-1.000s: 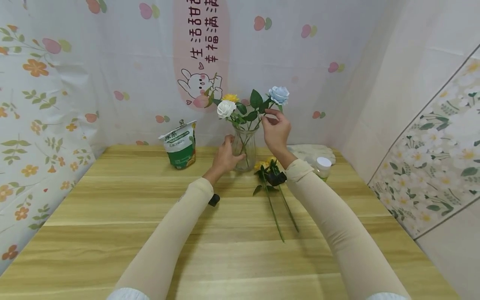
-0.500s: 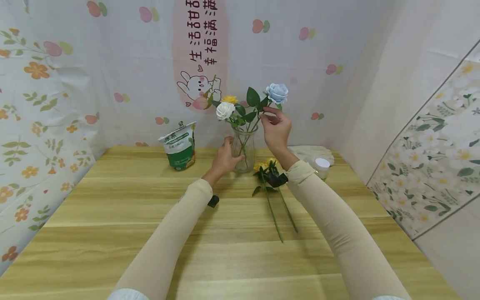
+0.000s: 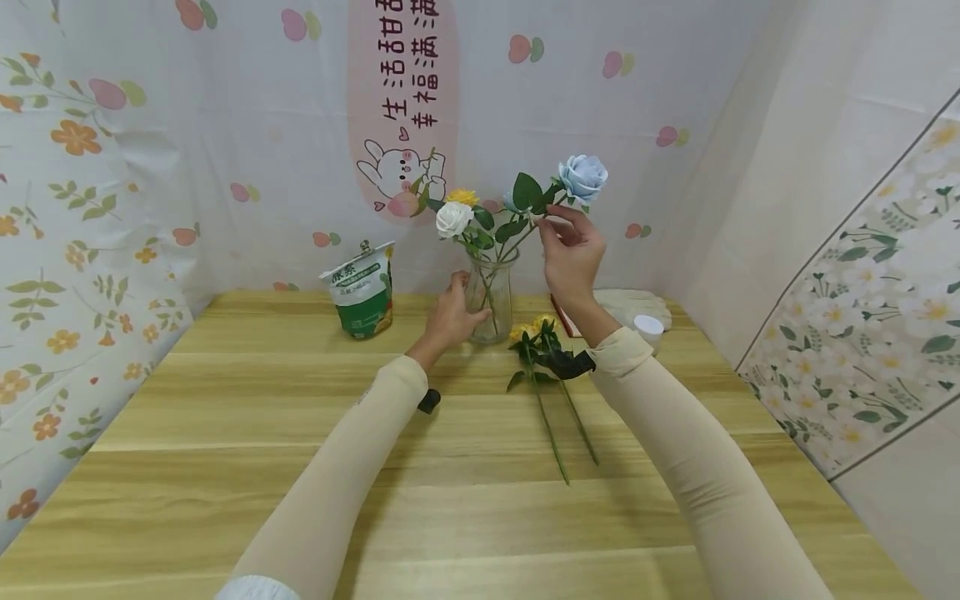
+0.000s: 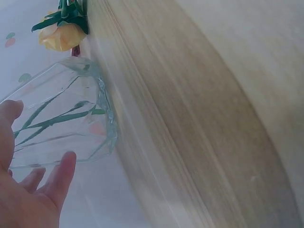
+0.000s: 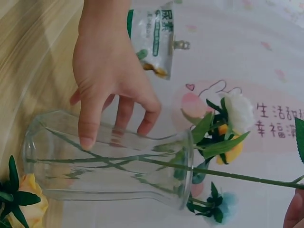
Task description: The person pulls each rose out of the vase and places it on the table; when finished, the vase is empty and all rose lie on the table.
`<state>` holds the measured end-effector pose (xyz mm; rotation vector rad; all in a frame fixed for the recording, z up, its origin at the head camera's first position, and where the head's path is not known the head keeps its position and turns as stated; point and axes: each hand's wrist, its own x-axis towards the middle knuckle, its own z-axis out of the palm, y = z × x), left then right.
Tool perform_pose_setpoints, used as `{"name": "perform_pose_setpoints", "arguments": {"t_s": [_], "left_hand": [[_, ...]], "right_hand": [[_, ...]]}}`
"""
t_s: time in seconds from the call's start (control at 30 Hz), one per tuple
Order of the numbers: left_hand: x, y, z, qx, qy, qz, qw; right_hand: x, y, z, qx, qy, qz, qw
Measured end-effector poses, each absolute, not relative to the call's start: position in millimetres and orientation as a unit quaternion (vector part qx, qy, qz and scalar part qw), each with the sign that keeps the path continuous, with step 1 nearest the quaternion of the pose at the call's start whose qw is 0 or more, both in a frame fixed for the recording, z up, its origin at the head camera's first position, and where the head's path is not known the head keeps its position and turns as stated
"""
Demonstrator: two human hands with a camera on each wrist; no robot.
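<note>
A clear glass vase (image 3: 495, 304) stands upright near the back of the table, several flower stems inside it. My left hand (image 3: 448, 315) holds its left side, thumb in front and fingers around behind. My right hand (image 3: 573, 258) pinches the stem of a blue rose (image 3: 583, 178) to the right of the vase, above its rim. In the right wrist view that green stem (image 5: 247, 178) runs through the vase mouth. A white rose (image 3: 453, 219), a yellow flower (image 3: 462, 197) and a pink bud (image 3: 403, 204) lean left; another blue flower (image 5: 223, 207) shows at the mouth.
Two yellow roses (image 3: 543, 323) lie with their stems toward me, right of the vase. A green and white pouch (image 3: 363, 296) with a clip stands left. Behind my right forearm are a white-lidded jar (image 3: 648, 325), a pale glove-like item (image 3: 637, 307) and something red-edged (image 3: 564, 317).
My right hand has moved right and slightly up with the blue rose, its stem now leaning further right. Another blue flower and the red-edged thing have come into view. My left hand stays put.
</note>
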<state>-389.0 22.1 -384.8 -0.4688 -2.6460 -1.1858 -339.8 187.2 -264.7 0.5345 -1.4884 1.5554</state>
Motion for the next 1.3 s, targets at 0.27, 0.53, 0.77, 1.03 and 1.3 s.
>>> {"name": "perform_pose_setpoints", "arguments": {"t_s": [0.27, 0.53, 0.77, 1.03, 1.3], "left_hand": [[-387.9, 21.4, -385.0, -0.15, -0.9, -0.397, 0.097], [-386.4, 22.3, -384.4, -0.154, -0.901, -0.392, 0.101], [-386.7, 21.2, -382.6, -0.159, -0.902, -0.391, 0.095], [-387.7, 19.7, -383.0, -0.155, -0.908, -0.378, 0.094], [-387.6, 21.1, -382.5, -0.158, -0.912, -0.365, 0.096]], "right_hand": [[-325.8, 192.4, -262.1, 0.26, -0.589, 0.604, 0.47], [-310.1, 199.6, -251.7, 0.262, -0.596, 0.564, 0.507], [-297.2, 205.1, -235.1, 0.279, -0.569, 0.57, 0.523], [-284.3, 210.0, -234.3, 0.271, -0.574, 0.601, 0.484], [-276.5, 217.6, -249.0, 0.262, -0.622, 0.617, 0.404]]}}
